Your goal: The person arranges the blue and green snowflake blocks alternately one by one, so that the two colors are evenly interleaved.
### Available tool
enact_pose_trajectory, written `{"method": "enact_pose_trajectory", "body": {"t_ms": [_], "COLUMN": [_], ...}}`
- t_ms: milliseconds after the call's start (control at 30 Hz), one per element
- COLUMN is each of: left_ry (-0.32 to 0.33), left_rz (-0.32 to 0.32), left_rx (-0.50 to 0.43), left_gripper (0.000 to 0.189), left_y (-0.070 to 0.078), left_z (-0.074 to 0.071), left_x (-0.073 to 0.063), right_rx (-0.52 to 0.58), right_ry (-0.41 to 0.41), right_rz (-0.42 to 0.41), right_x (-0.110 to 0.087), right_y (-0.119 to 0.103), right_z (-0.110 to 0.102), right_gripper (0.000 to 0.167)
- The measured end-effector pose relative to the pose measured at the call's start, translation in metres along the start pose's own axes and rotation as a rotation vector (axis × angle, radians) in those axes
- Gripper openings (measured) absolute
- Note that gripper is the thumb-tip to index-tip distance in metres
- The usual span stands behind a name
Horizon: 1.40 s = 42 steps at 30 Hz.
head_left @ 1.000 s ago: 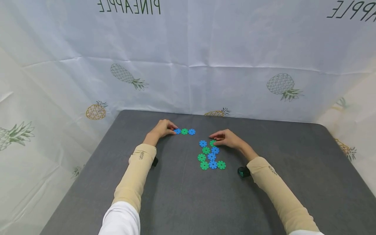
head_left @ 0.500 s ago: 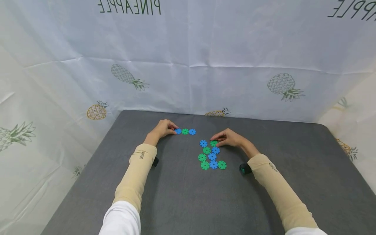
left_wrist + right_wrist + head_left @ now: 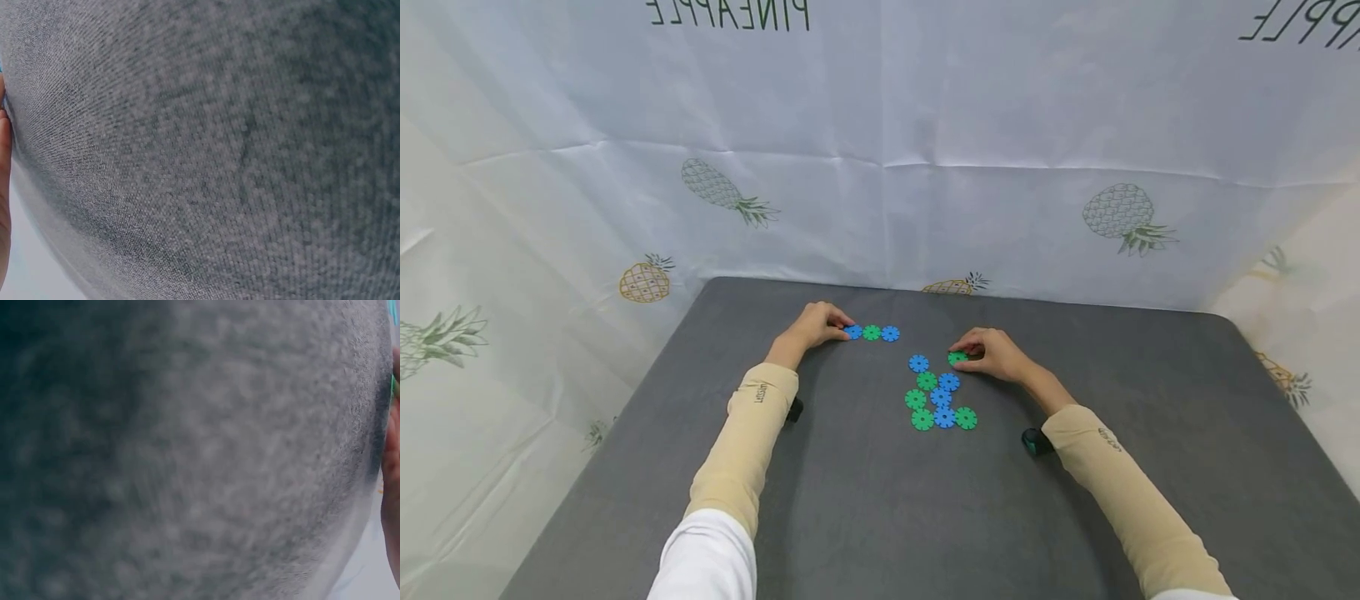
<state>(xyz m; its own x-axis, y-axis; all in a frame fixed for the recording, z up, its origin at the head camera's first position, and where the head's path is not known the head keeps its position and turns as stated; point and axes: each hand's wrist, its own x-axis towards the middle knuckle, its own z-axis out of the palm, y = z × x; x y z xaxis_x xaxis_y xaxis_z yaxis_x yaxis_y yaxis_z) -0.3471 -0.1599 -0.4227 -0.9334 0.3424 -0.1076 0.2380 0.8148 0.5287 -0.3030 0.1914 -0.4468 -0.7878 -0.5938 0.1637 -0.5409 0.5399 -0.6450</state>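
Note:
In the head view, my left hand [image 3: 812,326] pinches the outer edge of a blue notched disc [image 3: 853,332]. That disc is the left end of a row, followed by a green notched disc [image 3: 871,332] and another blue one. To the right, my right hand [image 3: 998,356] holds a green notched disc [image 3: 957,357] between thumb and fingers. This disc is just above and right of a blue notched disc [image 3: 949,382] in the loose group. Only a sliver of the left fingers [image 3: 4,144] and the right fingers [image 3: 392,444] shows at the edges of the wrist views.
Below the right hand, several blue and green discs lie flat, including a blue disc [image 3: 918,363] and a green disc [image 3: 966,418]. The grey table [image 3: 865,517] meets a white pineapple-print cloth [image 3: 880,225] at its far edge.
My right hand has closed on the green disc at the top of the group and drawn it a little to the right. The left hand stays at the row's left end.

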Motion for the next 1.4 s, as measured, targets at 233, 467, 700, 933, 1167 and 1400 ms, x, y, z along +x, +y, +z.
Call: {"method": "enact_pose_trajectory", "body": {"t_ms": [233,467,700,933,1167,1400], "left_ry": [-0.005,0.006,-0.002,0.008,0.004,0.009], "left_rz": [-0.004,-0.008,-0.002,0.022,0.019,0.011], "left_rx": [0.004,-0.004,-0.002,-0.005,0.002,-0.011], "left_gripper": [0.031,0.03,0.031,0.03,0.03,0.03], "left_y": [0.0,-0.001,-0.002,-0.002,-0.001,-0.002], "left_z": [0.001,0.0,0.001,-0.001,0.0,0.0], "left_x": [0.0,0.0,0.001,0.0,0.0,0.001], "right_rx": [0.013,0.073,0.067,0.076,0.073,0.071], "right_ry": [0.049,0.086,0.104,0.108,0.094,0.076], "right_rz": [0.055,0.082,0.128,0.164,0.185,0.192], "right_x": [0.003,0.012,0.02,0.026,0.028,0.032], "right_y": [-0.005,-0.009,-0.01,-0.011,-0.012,-0.01], "right_z": [0.0,-0.001,0.003,0.005,0.007,0.008], "right_gripper": [0.027,0.029,0.029,0.029,0.03,0.029]}}
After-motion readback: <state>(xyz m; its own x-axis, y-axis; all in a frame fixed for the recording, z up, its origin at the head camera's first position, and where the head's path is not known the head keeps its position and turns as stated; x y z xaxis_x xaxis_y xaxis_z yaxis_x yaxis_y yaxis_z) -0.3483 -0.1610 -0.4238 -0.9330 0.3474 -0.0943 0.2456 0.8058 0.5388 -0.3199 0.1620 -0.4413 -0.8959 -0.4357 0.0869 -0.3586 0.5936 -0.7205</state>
